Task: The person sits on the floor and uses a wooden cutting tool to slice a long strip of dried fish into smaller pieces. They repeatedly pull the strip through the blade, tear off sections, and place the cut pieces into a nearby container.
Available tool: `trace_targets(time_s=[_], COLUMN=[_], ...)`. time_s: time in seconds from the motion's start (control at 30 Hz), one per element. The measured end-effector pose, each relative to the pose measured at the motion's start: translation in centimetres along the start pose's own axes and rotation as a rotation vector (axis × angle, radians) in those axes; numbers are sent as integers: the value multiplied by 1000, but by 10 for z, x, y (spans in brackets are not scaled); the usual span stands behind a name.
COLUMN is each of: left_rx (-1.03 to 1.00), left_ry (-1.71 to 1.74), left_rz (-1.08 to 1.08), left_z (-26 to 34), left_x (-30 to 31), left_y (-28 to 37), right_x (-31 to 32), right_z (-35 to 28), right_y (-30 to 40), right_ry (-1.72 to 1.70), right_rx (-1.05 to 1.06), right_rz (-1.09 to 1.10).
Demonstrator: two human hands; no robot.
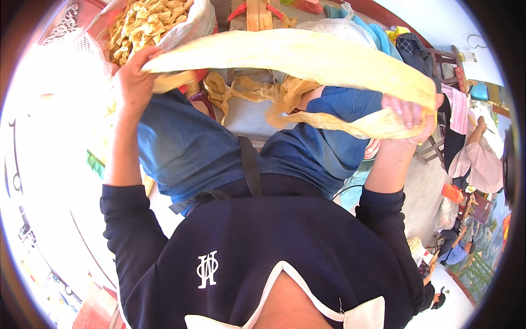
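My left hand (135, 84) pinches one end of a long, pale yellow strip (254, 51) of thin, soft sheet that looks like tofu skin. The strip arches across above my knees and is blurred in places. At the other side my right hand (411, 117) is closed on it, where it turns around the fingers. From there a twisted tail (333, 123) runs back towards the middle. A short yellow flap (174, 82) hangs by my left hand. Below the strip, more crumpled yellow strips (250, 90) droop between my knees, partly hidden.
An open sack (185, 33) full of yellow knotted pieces (144, 24) stands ahead on the left. A wooden post (258, 16) with a red tie is straight ahead. Plastic bags (341, 33) lie ahead right. Other people (456, 246) sit farther right, beyond a wooden chair (448, 66).
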State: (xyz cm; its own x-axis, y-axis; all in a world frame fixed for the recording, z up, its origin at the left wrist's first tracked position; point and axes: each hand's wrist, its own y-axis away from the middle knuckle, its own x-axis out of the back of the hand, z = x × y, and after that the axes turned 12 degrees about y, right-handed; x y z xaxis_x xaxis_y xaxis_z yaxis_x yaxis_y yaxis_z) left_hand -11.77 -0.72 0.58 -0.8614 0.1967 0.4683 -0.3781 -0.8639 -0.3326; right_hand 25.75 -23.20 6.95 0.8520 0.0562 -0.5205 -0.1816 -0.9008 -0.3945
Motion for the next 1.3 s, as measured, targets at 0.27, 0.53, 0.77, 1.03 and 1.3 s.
trace_targets(time_s=[0.27, 0.53, 0.77, 1.03, 1.3], left_rx=[86, -465, -506, -291, -258], left_ry=[135, -346, -248, -280, -72], left_rz=[183, -267, -475, -705, -734], left_z=[-18, 57, 77, 36, 30], left_x=[57, -24, -87, -48, -73], left_y=[9, 5, -7, -1, -9], right_x=[24, -27, -60, 2, -14], right_z=[14, 89, 135, 110, 124], right_y=[9, -27, -37, -28, -51], right_ry=[45, 1297, 430, 1034, 1315], right_rx=[-6, -172, -795, -624, -258], right_rz=[228, 104, -153, -265, -327])
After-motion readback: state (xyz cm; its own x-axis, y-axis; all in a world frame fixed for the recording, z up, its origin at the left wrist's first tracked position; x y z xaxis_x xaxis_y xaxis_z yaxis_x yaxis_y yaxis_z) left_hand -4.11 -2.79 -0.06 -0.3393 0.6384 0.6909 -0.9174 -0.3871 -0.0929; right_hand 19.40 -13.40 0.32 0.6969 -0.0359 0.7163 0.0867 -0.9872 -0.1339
